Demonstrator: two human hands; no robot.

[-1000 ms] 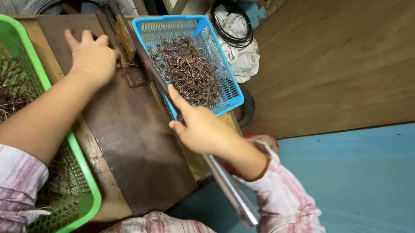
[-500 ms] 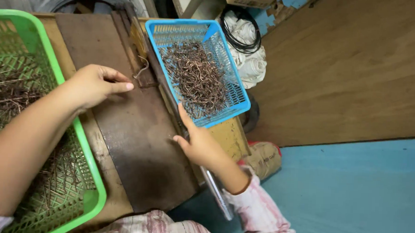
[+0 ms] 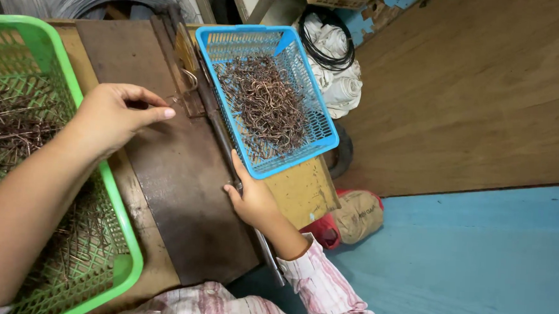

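The right hand [image 3: 252, 200] grips the long metal lever [image 3: 221, 132], whose axis runs far-to-near along the blue basket [image 3: 328, 131]. The left hand [image 3: 115, 115], fingers curled and pinched, hovers just left of the bent wire piece [image 3: 188, 83] at the lever's far end.

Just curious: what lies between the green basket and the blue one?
In the head view, a dark metal plate on the bench, with the left hand over it.

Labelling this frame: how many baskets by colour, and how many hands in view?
Green basket: 1, straight wire pieces inside
Blue basket: 1, bent wire hooks inside
Hands: 2, left hand over the dark metal plate, right hand on the long lever
Total: 4
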